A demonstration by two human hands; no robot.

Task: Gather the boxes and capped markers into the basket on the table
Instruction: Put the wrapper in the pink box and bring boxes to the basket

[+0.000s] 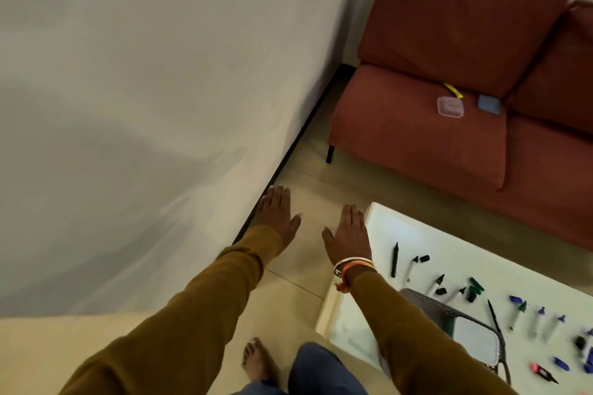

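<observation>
My left hand [278,213] and my right hand [349,234] are stretched out flat over the floor, fingers apart, holding nothing. To their right is a white table [385,224] with a grey basket [449,321] near its front edge, partly hidden by my right sleeve. Several markers and loose caps [475,289] in black, green and blue lie scattered on the table right of the basket. A clear plastic box [451,107] and a blue box [489,103] lie on the red sofa's seat.
A red sofa [433,144] stands beyond the table against the wall. A white wall [144,90] fills the left. A yellow item [453,90] lies by the boxes. My bare foot [256,359] is on the tiled floor.
</observation>
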